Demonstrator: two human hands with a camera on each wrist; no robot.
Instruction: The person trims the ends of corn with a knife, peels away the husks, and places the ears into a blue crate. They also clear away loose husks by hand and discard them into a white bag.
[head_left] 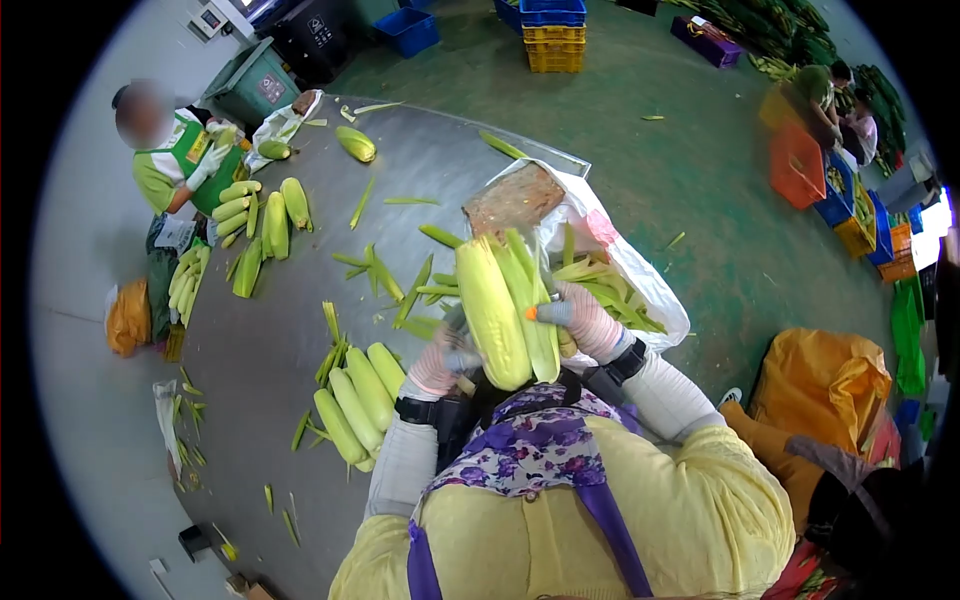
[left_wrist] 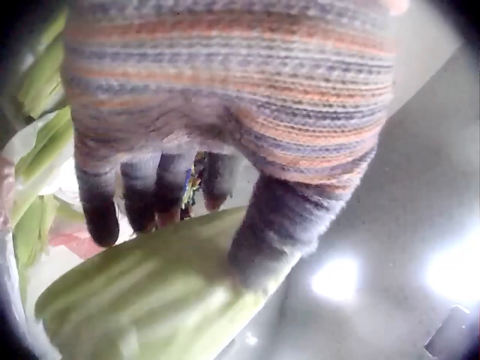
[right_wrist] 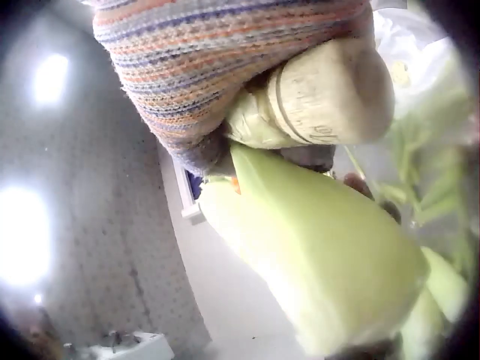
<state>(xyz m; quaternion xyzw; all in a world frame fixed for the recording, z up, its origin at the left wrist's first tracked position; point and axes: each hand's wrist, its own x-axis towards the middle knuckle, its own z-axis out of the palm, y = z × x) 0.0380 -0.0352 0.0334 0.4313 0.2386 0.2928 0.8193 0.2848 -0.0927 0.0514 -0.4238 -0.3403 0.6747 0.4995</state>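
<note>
A pale green ear of corn is held up in front of the body, with a loosened husk leaf along its right side. My gloved left hand grips its lower left side; in the left wrist view the thumb of this hand presses on the corn and the fingers lie behind it. The gloved right hand, thumb at the leaf, wears something orange at the thumb. In the right wrist view this hand grips a light wooden handle above the corn; the handle's far end is hidden.
On the grey table, peeled ears lie by the left forearm among husk scraps. A white sack with husks and a brown block are just ahead. A person in a green apron stands across at the left.
</note>
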